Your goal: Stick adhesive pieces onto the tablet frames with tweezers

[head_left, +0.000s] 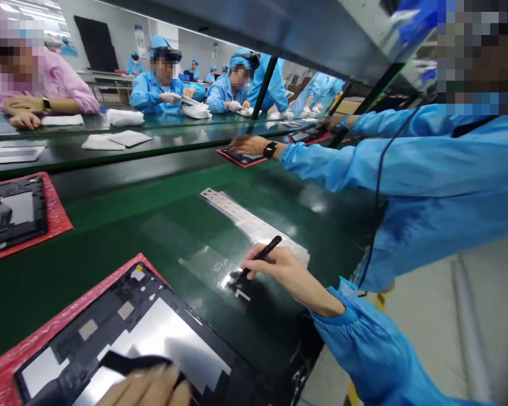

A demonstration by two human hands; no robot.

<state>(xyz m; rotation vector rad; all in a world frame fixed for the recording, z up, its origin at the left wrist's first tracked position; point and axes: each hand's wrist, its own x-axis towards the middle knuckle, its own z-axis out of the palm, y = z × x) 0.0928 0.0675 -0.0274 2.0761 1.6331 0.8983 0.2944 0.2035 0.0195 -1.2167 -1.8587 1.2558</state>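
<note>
My right hand [279, 270] grips black tweezers [260, 256] whose tip touches a small white strip [242, 295] on a clear film sheet [203, 262] lying on the green belt. My left hand [146, 388], at the bottom edge, presses a black flat strip [127, 362] against the silver back of an open tablet frame [152, 332]. That frame rests on a red padded tray [8, 366] in front of me.
A stack of white sticker sheets [254, 223] lies just beyond my right hand. A second tablet on a red tray [14, 217] sits at left. A co-worker's blue sleeve [406, 163] reaches over the belt [122, 208] at right. Other people work across the line.
</note>
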